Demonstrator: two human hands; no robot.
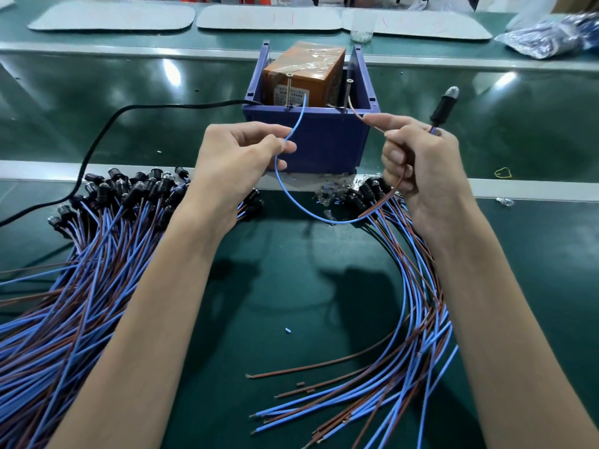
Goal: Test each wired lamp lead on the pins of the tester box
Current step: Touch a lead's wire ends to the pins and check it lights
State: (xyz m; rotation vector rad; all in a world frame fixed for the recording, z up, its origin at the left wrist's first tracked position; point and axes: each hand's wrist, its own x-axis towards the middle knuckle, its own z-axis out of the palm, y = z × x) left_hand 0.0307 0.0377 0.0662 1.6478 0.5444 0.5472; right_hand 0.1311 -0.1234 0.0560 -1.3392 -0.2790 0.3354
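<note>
Testing under way at the tester box (311,140) on the counter's (291,286) far edge, pinching the blue wire (298,119) in the left hand (240,150) and gripping the brown wire (355,111) and lamp (446,103) in the right hand (421,163), ends up by the pins (288,90). Next, probably: touch each end to its own pin.

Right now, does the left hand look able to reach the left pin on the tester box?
Probably yes. The left hand pinches the blue wire just before the tester box, and the left pin stands exposed at the front rim. Nothing lies between them; the wire's tip is close beside it.
</note>
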